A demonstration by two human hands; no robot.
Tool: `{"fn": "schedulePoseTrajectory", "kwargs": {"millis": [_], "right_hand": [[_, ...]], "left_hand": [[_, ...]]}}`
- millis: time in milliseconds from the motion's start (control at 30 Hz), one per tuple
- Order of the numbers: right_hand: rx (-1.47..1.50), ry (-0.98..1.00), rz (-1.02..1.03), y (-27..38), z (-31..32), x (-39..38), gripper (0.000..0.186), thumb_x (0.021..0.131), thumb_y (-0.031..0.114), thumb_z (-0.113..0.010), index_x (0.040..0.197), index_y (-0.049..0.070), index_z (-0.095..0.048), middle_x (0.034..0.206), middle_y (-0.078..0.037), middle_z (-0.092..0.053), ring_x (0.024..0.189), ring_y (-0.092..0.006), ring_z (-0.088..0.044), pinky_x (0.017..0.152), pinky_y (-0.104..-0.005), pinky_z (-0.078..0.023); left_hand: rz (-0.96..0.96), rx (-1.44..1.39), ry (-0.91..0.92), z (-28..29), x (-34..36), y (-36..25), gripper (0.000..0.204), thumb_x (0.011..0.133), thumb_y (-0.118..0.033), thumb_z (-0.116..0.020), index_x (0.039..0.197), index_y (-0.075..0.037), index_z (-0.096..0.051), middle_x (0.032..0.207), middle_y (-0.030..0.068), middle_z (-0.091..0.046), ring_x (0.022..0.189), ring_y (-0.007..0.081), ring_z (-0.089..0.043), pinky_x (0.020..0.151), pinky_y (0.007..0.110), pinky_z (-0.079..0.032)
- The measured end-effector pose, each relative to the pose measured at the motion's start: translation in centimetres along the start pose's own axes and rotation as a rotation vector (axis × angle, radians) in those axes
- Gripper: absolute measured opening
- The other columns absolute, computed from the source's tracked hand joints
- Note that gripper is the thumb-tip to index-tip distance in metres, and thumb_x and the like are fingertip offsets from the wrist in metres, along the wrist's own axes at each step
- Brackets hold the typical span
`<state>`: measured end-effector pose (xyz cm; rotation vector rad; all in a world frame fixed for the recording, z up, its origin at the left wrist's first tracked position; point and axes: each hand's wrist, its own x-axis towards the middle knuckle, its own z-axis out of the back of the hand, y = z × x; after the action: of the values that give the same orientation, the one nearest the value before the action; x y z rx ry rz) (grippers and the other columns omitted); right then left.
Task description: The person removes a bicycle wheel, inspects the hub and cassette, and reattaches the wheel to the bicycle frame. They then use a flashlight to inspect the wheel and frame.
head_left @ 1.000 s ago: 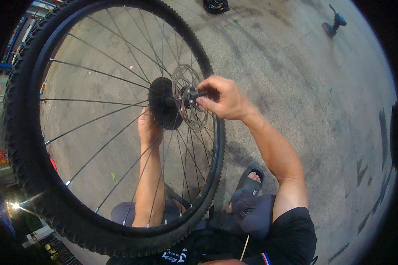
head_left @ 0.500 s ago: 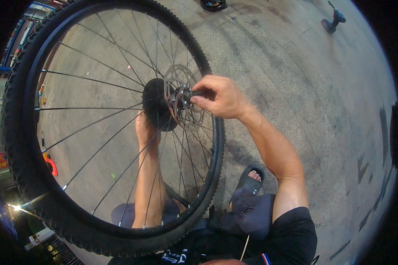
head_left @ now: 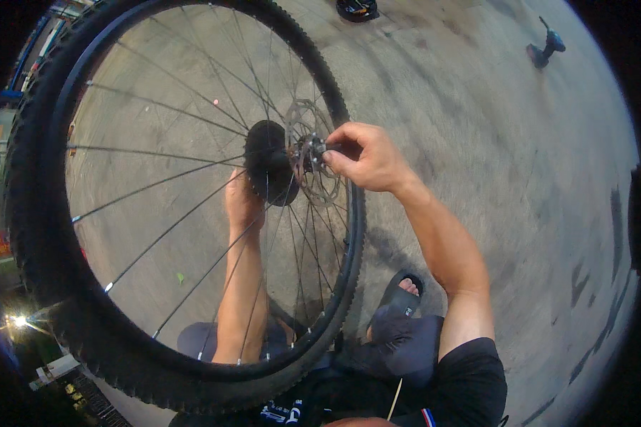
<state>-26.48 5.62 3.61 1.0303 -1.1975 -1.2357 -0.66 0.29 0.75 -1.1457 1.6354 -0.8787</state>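
Observation:
A bicycle wheel with a knobby black tyre [head_left: 46, 235] stands tilted in front of me, filling the left half of the view. Between its spokes is the hub, with a dark round cassette [head_left: 263, 153] on the far side and a silver disc brake rotor [head_left: 296, 117] on the near right side. My right hand [head_left: 370, 158] pinches the short dark axle end [head_left: 332, 148] at the rotor's centre, thumb and fingers closed. My left hand [head_left: 243, 203] reaches up behind the spokes to the cassette's lower left; its fingers are mostly hidden there.
A cordless drill [head_left: 546, 48] lies on the grey paved ground [head_left: 491, 178] at the far right. At the top edge sits a round black container [head_left: 357, 10] with small things in it. My sandalled foot [head_left: 404, 293] is below the right forearm. Shelving and a bright light [head_left: 20, 322] are at the left rim.
The hub, rotor and both hands have shifted a little to the right in view. Several spokes lie at different angles. My right hand keeps its pinch at the axle end.

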Motion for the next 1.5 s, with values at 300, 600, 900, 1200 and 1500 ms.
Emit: {"fn": "schedulePoseTrajectory", "kwargs": {"millis": [300,600,900,1200,1500], "right_hand": [[-0.068,-0.078,-0.036,0.6,-0.5,-0.5,0.019,0.085,0.013,-0.07,0.095,-0.001,-0.063,0.076,-0.001,-0.063,0.068,-0.0066,-0.057,0.061,-0.0239,-0.047],[-0.123,-0.075,-0.128,-4.9,5.1,0.0,0.017,0.092,0.014,-0.065,0.105,0.003,-0.062,0.09,0.0,-0.064,0.078,-0.0087,-0.057,0.066,-0.0251,-0.047],[0.042,-0.082,-0.219,1.2,1.1,1.0,0.023,0.091,0.015,-0.069,0.11,0.004,-0.06,0.093,0.002,-0.062,0.08,-0.0075,-0.057,0.069,-0.0225,-0.046],[-0.307,-0.347,-0.406,0.9,2.4,-2.4,0.025,0.097,0.015,-0.058,0.119,0.001,-0.055,0.095,-0.007,-0.065,0.073,-0.0167,-0.062,0.061,-0.0295,-0.05],[-0.381,-0.285,-0.497,2.6,3.2,-2.7,0.033,0.098,0.016,-0.058,0.127,0.003,-0.051,0.113,-0.007,-0.062,0.1,-0.0173,-0.06,0.082,-0.0302,-0.049]], "left_hand": [[0.056,0.062,0.036,1.0,0.8,0.4,0.03,0.102,-0.028,-0.045,0.085,-0.005,-0.055,0.072,0.0043,-0.057,0.061,0.013,-0.051,0.053,0.029,-0.039],[-0.043,0.015,0.195,-0.2,0.6,0.2,0.027,0.097,-0.03,-0.057,0.09,-0.004,-0.061,0.071,-0.0011,-0.054,0.063,0.0092,-0.048,0.057,0.026,-0.04],[-0.044,-0.125,0.132,1.4,1.0,-2.5,0.019,0.092,-0.026,-0.066,0.091,-0.007,-0.065,0.078,-0.003,-0.06,0.067,0.0063,-0.051,0.061,0.024,-0.042],[-0.05,-0.182,0.15,-0.2,0.4,0.9,0.016,0.091,-0.016,-0.068,0.088,0.0,-0.066,0.077,0.0005,-0.065,0.073,0.0079,-0.055,0.068,0.026,-0.046],[-0.066,-0.324,0.053,-0.7,-0.3,3.2,0.019,0.092,-0.019,-0.066,0.094,0.0,-0.065,0.081,0.0014,-0.065,0.075,0.0063,-0.054,0.068,0.025,-0.046]]}}
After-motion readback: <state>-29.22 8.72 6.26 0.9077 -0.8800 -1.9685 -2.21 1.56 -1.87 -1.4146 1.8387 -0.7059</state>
